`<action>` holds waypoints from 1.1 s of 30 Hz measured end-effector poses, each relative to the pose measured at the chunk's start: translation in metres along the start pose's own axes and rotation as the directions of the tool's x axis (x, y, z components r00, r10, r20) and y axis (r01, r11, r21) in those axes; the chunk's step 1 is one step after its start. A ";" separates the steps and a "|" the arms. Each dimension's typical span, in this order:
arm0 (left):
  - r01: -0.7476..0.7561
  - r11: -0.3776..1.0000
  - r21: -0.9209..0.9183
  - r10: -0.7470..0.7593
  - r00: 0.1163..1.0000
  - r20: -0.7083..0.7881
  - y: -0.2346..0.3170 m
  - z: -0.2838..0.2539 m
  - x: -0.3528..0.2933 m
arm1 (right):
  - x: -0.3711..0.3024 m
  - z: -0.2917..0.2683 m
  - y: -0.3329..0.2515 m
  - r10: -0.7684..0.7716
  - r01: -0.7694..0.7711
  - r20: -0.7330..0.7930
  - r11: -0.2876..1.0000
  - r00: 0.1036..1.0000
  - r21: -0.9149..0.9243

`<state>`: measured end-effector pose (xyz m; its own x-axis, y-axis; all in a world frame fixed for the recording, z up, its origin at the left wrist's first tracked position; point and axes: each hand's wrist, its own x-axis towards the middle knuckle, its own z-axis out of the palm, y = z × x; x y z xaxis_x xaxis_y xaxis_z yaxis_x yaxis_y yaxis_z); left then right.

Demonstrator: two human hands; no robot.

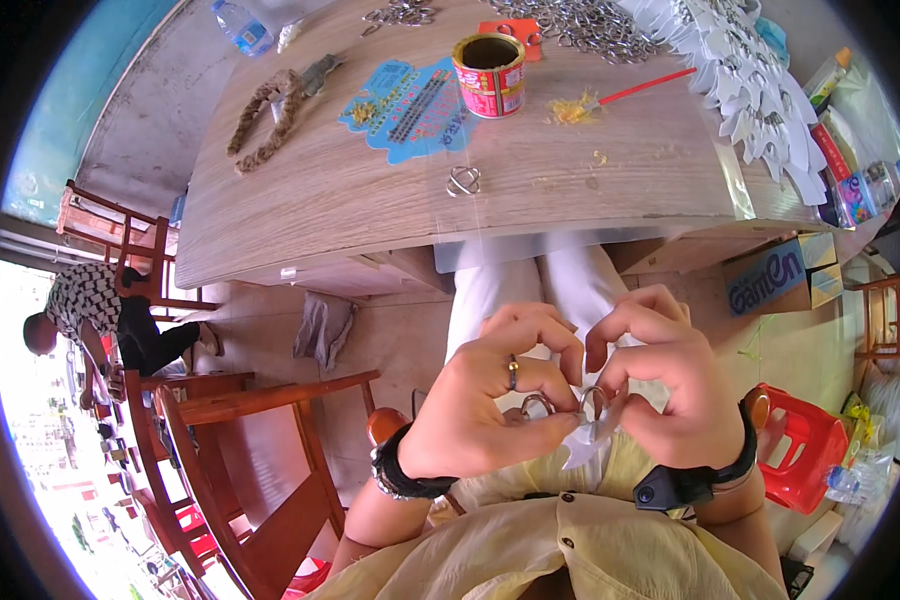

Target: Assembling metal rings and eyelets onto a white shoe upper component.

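Observation:
Over my lap, my left hand (505,400) pinches a silver metal ring (537,404) between thumb and fingers. Close beside it, my right hand (660,380) is closed on another silver ring (594,402). A small white flat piece with a pointed end (579,450) hangs below the fingertips, seemingly joined to the right-hand ring; the fingers partly hide the join. Two crossed metal rings (463,181) lie on a clear sheet near the front edge of the table (320,205).
On the table are a red-labelled tin (490,78), a red stick (645,87), yellow shreds (572,109), a blue card (400,110), a brown loop (268,122), a ring pile (590,25) and ringed white pieces (735,75). Wooden chairs (270,400) and a red stool (800,440) flank me; a person (100,310) sits far left.

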<state>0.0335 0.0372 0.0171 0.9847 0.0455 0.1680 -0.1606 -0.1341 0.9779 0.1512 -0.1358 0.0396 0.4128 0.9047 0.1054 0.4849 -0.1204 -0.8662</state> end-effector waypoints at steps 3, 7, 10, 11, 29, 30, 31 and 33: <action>0.029 1.000 0.011 -0.029 1.000 0.001 0.002 0.004 0.000 | 0.001 0.004 0.000 -0.001 0.001 0.000 0.997 1.000 -0.073; 0.076 0.997 -0.026 -0.076 0.997 0.004 0.001 0.005 0.000 | 0.002 0.005 0.007 -0.036 0.038 0.021 0.997 0.999 -0.066; 0.053 0.998 -0.016 -0.053 0.998 0.016 0.000 0.002 0.000 | 0.004 0.002 0.009 -0.050 0.051 -0.062 0.999 0.997 0.013; 0.036 0.999 -0.003 -0.036 0.999 0.016 -0.002 0.000 0.000 | 0.005 0.001 0.010 -0.052 0.056 -0.100 0.998 0.994 0.038; -0.283 0.836 -0.470 -0.232 0.594 -0.770 -0.044 0.047 0.000 | 0.038 0.032 0.036 0.162 0.006 -0.306 0.876 0.938 0.483; -0.280 0.848 -0.451 -0.217 0.593 -0.776 -0.044 0.049 0.004 | 0.045 0.033 0.037 0.160 0.035 -0.410 0.902 0.898 0.429; -0.277 0.859 -0.431 -0.201 0.591 -0.781 -0.042 0.050 0.010 | 0.052 0.032 0.039 0.151 0.058 -0.509 0.927 0.847 0.372; -0.290 0.874 -0.391 -0.157 0.593 -0.790 -0.039 0.051 0.019 | 0.057 0.024 0.043 0.116 0.064 -0.463 0.932 0.879 0.356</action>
<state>0.0622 -0.0070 -0.0241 0.5562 0.8298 0.0450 -0.4521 0.2567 0.8542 0.1770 -0.0800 -0.0028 0.7759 0.5921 0.2177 0.2040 0.0910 -0.9747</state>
